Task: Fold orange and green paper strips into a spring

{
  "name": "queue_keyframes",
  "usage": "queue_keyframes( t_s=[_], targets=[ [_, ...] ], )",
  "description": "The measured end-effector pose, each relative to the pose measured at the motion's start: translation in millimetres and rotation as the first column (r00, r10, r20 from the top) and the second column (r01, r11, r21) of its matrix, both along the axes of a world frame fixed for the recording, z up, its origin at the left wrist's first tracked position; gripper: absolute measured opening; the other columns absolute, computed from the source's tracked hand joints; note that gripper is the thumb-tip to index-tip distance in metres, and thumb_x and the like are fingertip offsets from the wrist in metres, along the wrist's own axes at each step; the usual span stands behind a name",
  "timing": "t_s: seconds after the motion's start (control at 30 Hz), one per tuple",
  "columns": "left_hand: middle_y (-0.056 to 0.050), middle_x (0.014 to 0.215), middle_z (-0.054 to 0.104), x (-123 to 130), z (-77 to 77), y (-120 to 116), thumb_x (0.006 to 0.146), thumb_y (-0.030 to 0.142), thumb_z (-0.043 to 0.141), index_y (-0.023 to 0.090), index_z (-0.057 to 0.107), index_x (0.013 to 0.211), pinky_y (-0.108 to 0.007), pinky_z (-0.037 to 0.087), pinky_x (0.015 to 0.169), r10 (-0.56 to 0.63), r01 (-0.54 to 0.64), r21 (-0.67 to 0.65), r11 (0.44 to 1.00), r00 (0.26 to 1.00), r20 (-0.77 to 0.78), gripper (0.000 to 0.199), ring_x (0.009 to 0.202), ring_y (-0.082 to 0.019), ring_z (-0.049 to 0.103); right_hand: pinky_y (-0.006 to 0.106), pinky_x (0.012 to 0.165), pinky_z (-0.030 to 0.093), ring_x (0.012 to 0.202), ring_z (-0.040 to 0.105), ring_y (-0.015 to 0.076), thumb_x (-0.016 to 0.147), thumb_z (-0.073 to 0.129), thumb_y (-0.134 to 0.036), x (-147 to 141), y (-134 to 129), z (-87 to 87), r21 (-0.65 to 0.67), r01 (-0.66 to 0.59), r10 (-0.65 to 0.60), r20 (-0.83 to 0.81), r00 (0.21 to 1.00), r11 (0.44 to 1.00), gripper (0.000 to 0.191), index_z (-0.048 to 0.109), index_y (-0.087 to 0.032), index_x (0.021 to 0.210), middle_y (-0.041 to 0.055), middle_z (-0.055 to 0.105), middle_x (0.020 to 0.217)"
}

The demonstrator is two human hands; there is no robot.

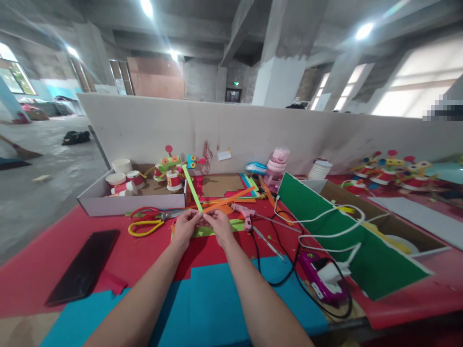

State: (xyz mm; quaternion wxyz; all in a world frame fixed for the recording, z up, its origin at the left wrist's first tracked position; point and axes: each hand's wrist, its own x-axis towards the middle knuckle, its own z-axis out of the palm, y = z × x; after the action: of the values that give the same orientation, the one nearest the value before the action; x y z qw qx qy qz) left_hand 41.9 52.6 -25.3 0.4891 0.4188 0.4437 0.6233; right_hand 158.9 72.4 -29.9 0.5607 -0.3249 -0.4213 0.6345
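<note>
My left hand (188,226) and my right hand (219,225) meet fingertip to fingertip above the red table covering. Both are closed in a pinch where a light green paper strip (193,189) and an orange paper strip (231,198) come together in a V. The green one rises to the far left, the orange one to the far right. Whether the ends are stuck together is hidden by my fingers. Just right of my right hand lies a pink glue gun (246,215). Scissors (146,228) with a yellow handle rest left of my left hand.
A white box (130,205) with paper cups stands back left, near a phone (85,265). Blue paper (220,299) covers the front. To the right are a green-sided box (347,241), a purple power strip (318,277), cables and a pink bottle (277,166). A white partition (162,125) runs behind.
</note>
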Motion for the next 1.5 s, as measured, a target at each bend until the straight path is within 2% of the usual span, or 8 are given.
queue_keyframes(
  t_s=[0.2,0.4,0.57,0.7,0.8,0.97,1.33,1.5],
  targets=[
    [0.000,0.058,0.061,-3.2,-1.4,1.1,0.059,0.052,0.081,0.015,0.069,0.068,-0.022,0.036,0.052,0.050,-0.045,0.038,0.998,0.991,-0.122,0.039,0.052,-0.010,0.048,0.029,0.065,0.054,0.057,0.062,0.0135,0.058,0.081,-0.038,1.6,2.2,-2.4,0.015,0.053,-0.054,0.059,0.997,0.998,0.030,0.065,-0.016,0.070,-0.0010,0.067,0.060],
    [0.000,0.061,0.064,-0.5,-3.0,2.0,0.059,0.052,0.081,0.016,0.071,0.077,-0.022,0.037,0.054,-0.008,0.009,0.019,1.000,0.999,-0.036,0.042,0.053,-0.010,0.050,0.031,0.063,0.054,0.055,0.062,0.0153,0.056,0.082,-0.042,0.7,2.4,-0.5,0.020,0.107,-0.108,0.049,0.993,0.994,0.033,0.064,-0.017,0.069,-0.0008,0.066,0.057],
    [-0.001,0.062,0.065,-0.2,-1.2,0.7,0.058,0.048,0.083,0.016,0.068,0.070,-0.022,0.040,0.057,0.008,-0.008,0.024,1.000,1.000,-0.030,0.037,0.056,-0.011,0.052,0.032,0.064,0.055,0.055,0.063,0.0155,0.059,0.081,-0.039,1.0,1.4,-0.1,0.036,0.044,-0.044,0.015,0.999,0.998,0.029,0.064,-0.017,0.068,-0.0005,0.066,0.057],
    [0.000,0.057,0.061,-0.7,1.6,-0.3,0.054,0.049,0.084,0.016,0.067,0.067,-0.024,0.041,0.056,0.033,-0.033,0.012,0.999,0.999,0.011,0.040,0.054,-0.011,0.051,0.030,0.064,0.055,0.057,0.063,0.0138,0.055,0.083,-0.035,4.9,3.4,-1.7,-0.003,-0.012,0.012,-0.070,0.997,1.000,0.030,0.063,-0.018,0.070,-0.0006,0.068,0.066],
    [0.001,0.055,0.058,-0.3,1.8,-0.4,0.054,0.048,0.083,0.016,0.067,0.066,-0.023,0.039,0.054,0.019,-0.019,0.024,1.000,1.000,-0.004,0.038,0.052,-0.010,0.049,0.029,0.063,0.055,0.057,0.063,0.0133,0.054,0.084,-0.034,6.5,5.6,-4.6,-0.055,-0.007,0.002,-0.083,0.997,0.998,0.030,0.063,-0.017,0.067,0.0002,0.069,0.066],
    [0.001,0.056,0.059,0.1,0.0,0.1,0.058,0.045,0.082,0.016,0.067,0.065,-0.022,0.036,0.053,0.017,-0.015,0.039,0.999,0.998,-0.055,0.033,0.052,-0.010,0.047,0.028,0.064,0.054,0.055,0.061,0.0128,0.052,0.085,-0.036,4.7,6.7,-8.1,-0.044,-0.008,0.005,-0.069,0.998,0.999,0.031,0.067,-0.016,0.067,-0.0005,0.066,0.058],
    [0.000,0.055,0.060,-0.7,-2.0,0.8,0.059,0.046,0.081,0.015,0.067,0.066,-0.022,0.036,0.052,0.033,-0.030,0.044,0.999,0.997,-0.073,0.034,0.051,-0.010,0.048,0.025,0.064,0.052,0.057,0.060,0.0107,0.052,0.088,-0.031,6.3,-2.1,0.3,-0.029,-0.034,0.030,-0.127,0.991,0.999,0.032,0.068,-0.017,0.074,-0.0008,0.068,0.066],
    [0.000,0.055,0.060,-0.5,0.0,0.2,0.058,0.044,0.082,0.015,0.068,0.064,-0.022,0.036,0.051,0.046,-0.042,0.044,0.998,0.996,-0.074,0.033,0.050,-0.010,0.048,0.026,0.064,0.052,0.057,0.060,0.0117,0.054,0.087,-0.038,6.6,0.0,0.5,-0.024,-0.051,0.048,-0.103,0.994,0.998,0.034,0.070,-0.017,0.074,0.0001,0.068,0.066]
  ],
)
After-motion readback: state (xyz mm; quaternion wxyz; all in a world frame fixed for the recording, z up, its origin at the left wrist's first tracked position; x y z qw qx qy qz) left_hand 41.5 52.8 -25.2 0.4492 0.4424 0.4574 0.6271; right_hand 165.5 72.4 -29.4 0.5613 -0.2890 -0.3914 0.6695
